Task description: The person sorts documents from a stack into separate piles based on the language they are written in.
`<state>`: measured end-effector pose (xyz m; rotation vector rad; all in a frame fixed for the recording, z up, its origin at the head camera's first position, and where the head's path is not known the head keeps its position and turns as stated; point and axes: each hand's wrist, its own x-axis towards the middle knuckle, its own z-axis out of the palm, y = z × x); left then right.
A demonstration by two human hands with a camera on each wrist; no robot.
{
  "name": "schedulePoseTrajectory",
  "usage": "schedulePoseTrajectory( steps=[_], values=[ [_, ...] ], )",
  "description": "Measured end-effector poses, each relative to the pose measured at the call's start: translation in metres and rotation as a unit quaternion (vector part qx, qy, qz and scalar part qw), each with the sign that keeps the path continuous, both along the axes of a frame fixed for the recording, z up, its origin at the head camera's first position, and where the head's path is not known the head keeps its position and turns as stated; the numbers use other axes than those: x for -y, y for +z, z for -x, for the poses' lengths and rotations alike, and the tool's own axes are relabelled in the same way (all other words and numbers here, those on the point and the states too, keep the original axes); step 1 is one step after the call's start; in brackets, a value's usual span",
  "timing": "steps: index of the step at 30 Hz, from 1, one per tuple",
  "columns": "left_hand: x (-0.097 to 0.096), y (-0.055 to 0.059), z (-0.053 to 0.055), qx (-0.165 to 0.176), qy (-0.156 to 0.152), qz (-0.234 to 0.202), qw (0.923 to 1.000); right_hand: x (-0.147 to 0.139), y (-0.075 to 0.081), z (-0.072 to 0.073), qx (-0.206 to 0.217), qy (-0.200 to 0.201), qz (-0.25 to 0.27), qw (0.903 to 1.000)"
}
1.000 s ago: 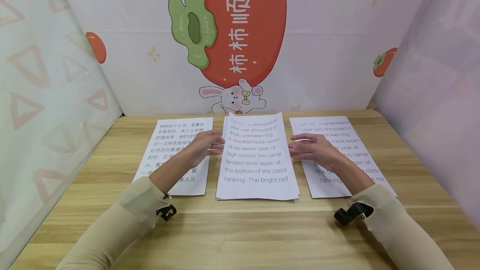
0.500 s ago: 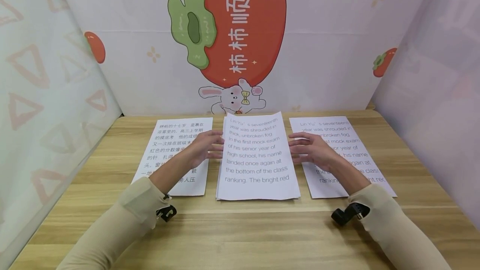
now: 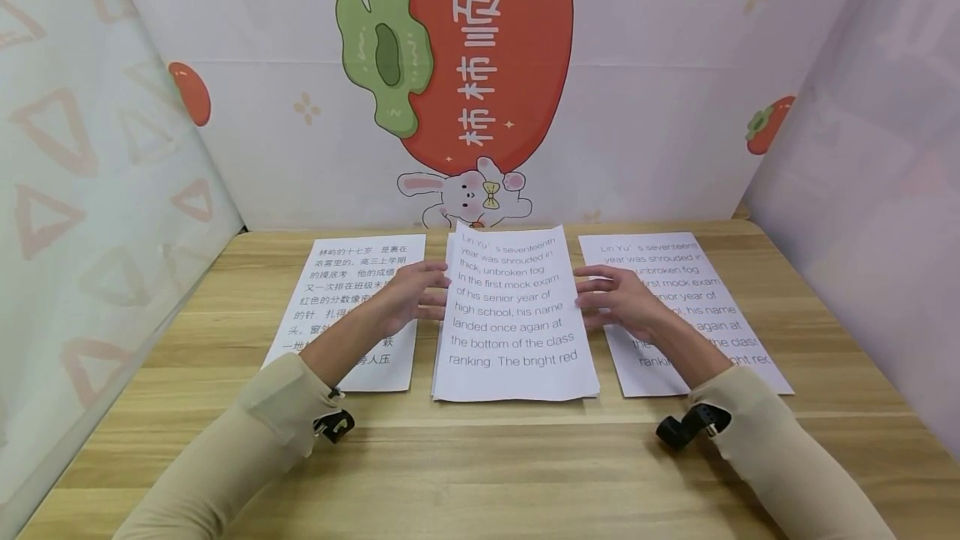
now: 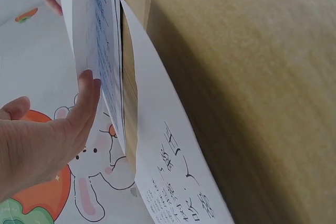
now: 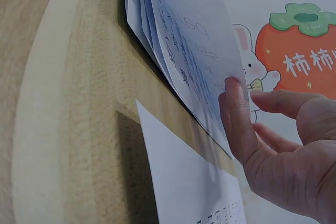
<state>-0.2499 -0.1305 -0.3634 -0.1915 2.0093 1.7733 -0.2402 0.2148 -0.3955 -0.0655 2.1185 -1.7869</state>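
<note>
In the middle of the table, the top printed sheet of paper [image 3: 517, 315] lies between my hands, its English text facing up. My left hand [image 3: 405, 298] touches its left edge with nearly straight fingers; the left wrist view shows the thumb standing apart from the paper. My right hand [image 3: 626, 302] is at the opposite edge, and in the right wrist view its fingertips [image 5: 233, 87] touch the sheet's side. That sheet bows up off the several sheets [image 5: 139, 19] beneath it, leaving a gap at the right.
Under my left forearm lies a sheet with Chinese text [image 3: 337, 273]. Another English-printed sheet [image 3: 712, 315] lies under my right forearm. The wooden table [image 3: 495, 473] backs onto a white printed backdrop [image 3: 645, 132], with further white cloth walls at both sides.
My right hand and forearm have shifted slightly left. The top sheet has moved slightly over the ones beneath it. My left hand stays nearly where it was.
</note>
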Motion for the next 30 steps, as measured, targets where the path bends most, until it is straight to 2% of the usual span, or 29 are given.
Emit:
schedulePoseTrajectory(
  steps=[11, 21, 30],
  values=[
    [0.0007, -0.0008, -0.0021, 0.002, -0.009, -0.004, 1.0, 0.0032, -0.0046, 0.001, 0.005, -0.011, 0.008, 0.9999],
    [-0.0005, -0.0014, 0.0006, -0.003, -0.015, -0.014, 0.9998, 0.0003, 0.0004, 0.0004, -0.003, -0.015, 0.004, 0.9999],
    [-0.0055, -0.005, 0.0037, -0.01, -0.01, 0.003, 0.9999, -0.0017, 0.0032, 0.0005, -0.003, -0.025, 0.003, 0.9997]
  ],
)
